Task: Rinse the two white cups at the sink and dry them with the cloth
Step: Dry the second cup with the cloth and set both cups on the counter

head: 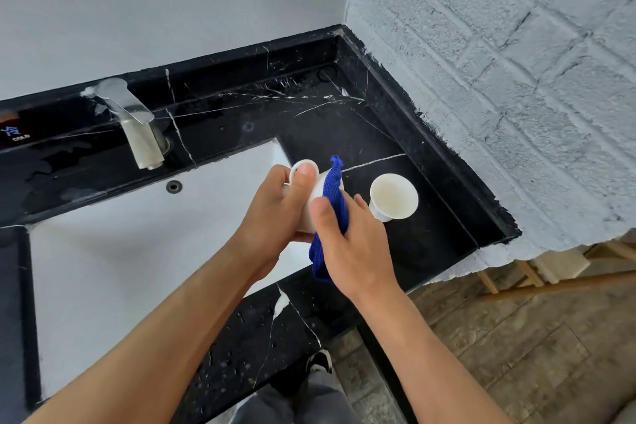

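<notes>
my left hand [280, 206] sits at the centre of the frame, fingers curled round a white cup [311, 198] lying on its side, thumb laid across the end that points toward the top of the frame. my right hand [347, 244], just right of it, presses a blue cloth [335, 203] against the cup's side; thumb on the near face of the cloth, the other fingers bent round behind it, so the cloth is pinched between them. the cloth runs from a peak above the cup down past my right palm, its lower end hanging free at lower centre. held cup and cloth hover over the right corner of the white sink [120, 251], which fills the left half of the frame. the second white cup [394, 195] stands upright on the black marble counter [344, 120], right of centre, just beside my right fingertips; i cannot tell if they touch it. its open mouth faces up, inside looks off-white. metal faucet [137, 124] at upper left, spout toward the basin; a "cold" label [15, 134] at the far left edge. water droplets on the counter at bottom centre. painted brick wall [499, 79] fills the upper right; wood floor [516, 337] at lower right.
</notes>
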